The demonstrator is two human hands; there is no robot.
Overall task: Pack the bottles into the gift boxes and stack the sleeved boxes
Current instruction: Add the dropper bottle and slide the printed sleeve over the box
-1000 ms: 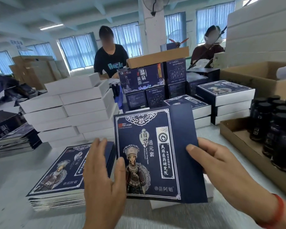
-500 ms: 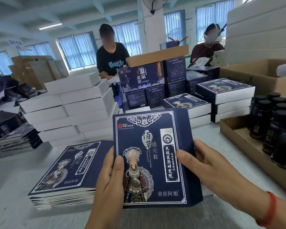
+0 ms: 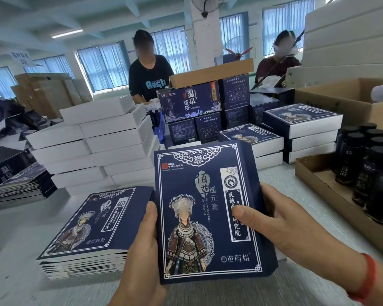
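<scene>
Head view, left hand [image 3: 142,246] and right hand [image 3: 281,226] gripping blue sleeve [image 3: 208,208], flat sleeve pile [image 3: 91,230] left, white boxes [image 3: 97,146] behind, bottles [image 3: 369,171] right on desk [image 3: 13,228].

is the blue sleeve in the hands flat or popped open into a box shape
Partly opened, it seems: the blue sleeve shows a narrow side panel along its right edge. The left hand and right hand grip its sides. Whether it is empty, cannot tell.

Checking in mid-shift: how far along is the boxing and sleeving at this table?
Done: several sleeved boxes sit stacked at the back right. In hand: the left hand and right hand grip one blue sleeve at its sides, not yet on a box. Left: a pile of plain white boxes, a stack of flat sleeves, and dark bottles standing in a cardboard tray.
</scene>
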